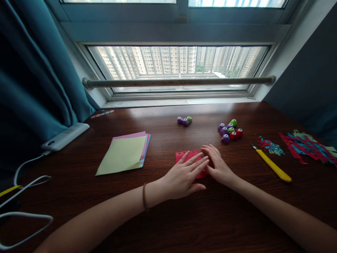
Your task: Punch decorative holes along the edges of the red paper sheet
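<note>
A small red sheet of paper (181, 156) with a row of punched holes along its far edge lies on the dark wooden table. My left hand (185, 175) rests flat across it with the fingers stretched out, covering much of the sheet. At the sheet's right edge my right hand (217, 165) touches down, fingers extended and the thumb near the left fingertips. Neither hand grips anything that I can see. Small purple, green and red craft punches (231, 130) stand in a cluster beyond my right hand, and a few more punches (185, 121) sit farther back.
Left of my hands lies a stack of coloured paper (123, 154), pale yellow on top. To the right are a yellow-handled craft knife (273, 165), paper confetti (271, 146) and cut paper strips (310, 147). A white power strip (65, 136) with cables lies by the curtain.
</note>
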The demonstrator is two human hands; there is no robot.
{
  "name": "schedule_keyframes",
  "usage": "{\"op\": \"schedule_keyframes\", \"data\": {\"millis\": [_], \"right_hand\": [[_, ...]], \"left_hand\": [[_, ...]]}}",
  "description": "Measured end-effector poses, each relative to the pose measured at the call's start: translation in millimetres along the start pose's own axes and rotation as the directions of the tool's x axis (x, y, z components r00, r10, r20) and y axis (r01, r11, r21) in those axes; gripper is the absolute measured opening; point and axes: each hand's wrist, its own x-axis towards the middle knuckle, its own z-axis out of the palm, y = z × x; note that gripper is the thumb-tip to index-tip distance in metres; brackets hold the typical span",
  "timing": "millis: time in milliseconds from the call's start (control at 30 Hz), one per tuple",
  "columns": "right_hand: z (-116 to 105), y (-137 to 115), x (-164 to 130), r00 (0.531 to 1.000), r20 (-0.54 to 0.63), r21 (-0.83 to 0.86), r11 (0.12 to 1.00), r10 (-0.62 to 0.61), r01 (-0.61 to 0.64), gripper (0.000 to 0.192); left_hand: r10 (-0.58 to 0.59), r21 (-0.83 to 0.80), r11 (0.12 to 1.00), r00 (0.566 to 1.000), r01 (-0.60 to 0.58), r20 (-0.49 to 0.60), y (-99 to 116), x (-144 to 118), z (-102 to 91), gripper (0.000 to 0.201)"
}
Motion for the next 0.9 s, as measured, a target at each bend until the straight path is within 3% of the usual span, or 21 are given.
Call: {"op": "schedule_keyframes", "data": {"millis": [200,633,900], "right_hand": [[4,3,-1,1.000,0.010,-0.039,0.999,0.018,-0.017,0.047],[9,9,0,0.998,0.028,-0.018,0.999,0.052,-0.051,0.047],[12,6,0,0.994,0.006,-0.023,0.994,0.112,-0.111,0.050]], "left_hand": [[0.030,0.011,0.999,1.000,-0.030,-0.005,-1,1,8.1,0.061],[0.101,0.265,0.961,0.992,-0.076,-0.081,7,10,17.7,0.042],[0.097,0.246,0.967,0.991,-0.071,-0.094,9,12,21.4,0.037]]}}
